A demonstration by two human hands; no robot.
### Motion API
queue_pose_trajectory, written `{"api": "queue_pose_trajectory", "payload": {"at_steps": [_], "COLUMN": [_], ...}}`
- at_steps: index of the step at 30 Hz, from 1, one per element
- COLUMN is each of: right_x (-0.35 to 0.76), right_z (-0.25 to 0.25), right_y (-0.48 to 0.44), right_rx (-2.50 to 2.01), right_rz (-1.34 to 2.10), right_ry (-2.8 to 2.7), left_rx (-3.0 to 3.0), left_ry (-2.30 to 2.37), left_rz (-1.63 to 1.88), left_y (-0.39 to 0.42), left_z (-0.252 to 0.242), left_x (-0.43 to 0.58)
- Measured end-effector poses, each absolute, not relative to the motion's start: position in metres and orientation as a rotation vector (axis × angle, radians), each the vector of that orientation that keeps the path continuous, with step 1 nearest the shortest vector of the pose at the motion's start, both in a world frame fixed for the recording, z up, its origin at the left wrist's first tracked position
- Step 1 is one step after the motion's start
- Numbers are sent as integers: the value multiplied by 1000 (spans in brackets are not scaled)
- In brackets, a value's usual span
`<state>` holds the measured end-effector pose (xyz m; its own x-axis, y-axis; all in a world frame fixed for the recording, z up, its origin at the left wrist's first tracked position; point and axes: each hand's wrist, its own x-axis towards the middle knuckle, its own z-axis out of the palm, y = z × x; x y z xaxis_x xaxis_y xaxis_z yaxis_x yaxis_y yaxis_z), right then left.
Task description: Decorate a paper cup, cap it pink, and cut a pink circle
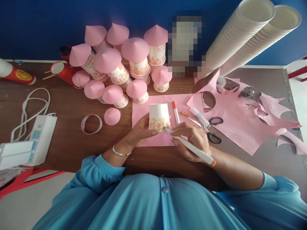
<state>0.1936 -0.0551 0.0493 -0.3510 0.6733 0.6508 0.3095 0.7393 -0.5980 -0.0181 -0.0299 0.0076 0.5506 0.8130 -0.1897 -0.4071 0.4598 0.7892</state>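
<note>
My left hand (pixel 141 130) is closed round the lower left side of a white paper cup (pixel 159 112), which stands upside down in the grip above a pink sheet (pixel 140 108). Orange and yellow flowers are drawn along the cup's lower band. In my right hand (pixel 192 139) is a white marker (pixel 195 149) with an orange end, its tip at the flower band near the cup's rim. Beyond the right hand lie a red-capped marker (pixel 176 112), a loose orange cap (pixel 184 114), a glue stick (pixel 199 117) and black-handled scissors (pixel 213 129).
Several cups with pink paper cones (pixel 135 51) stand at the back. Tall stacks of paper cups (pixel 236 35) lean at the back right. Cut pink paper scraps (pixel 249 124) cover the right side. A tape roll (pixel 91 124) and a power strip (pixel 44 139) lie left.
</note>
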Motion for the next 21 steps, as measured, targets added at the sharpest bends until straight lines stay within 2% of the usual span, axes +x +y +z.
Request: {"api": "queue_pose_trajectory", "payload": {"at_steps": [21], "right_x": [194], "right_z": [47], "right_y": [-55], "right_rx": [-785], "right_rz": [456], "right_ry": [-1920], "left_rx": [793], "left_ry": [612], "left_rz": [805], "left_y": [-29], "left_z": [2], "left_x": [-20]}}
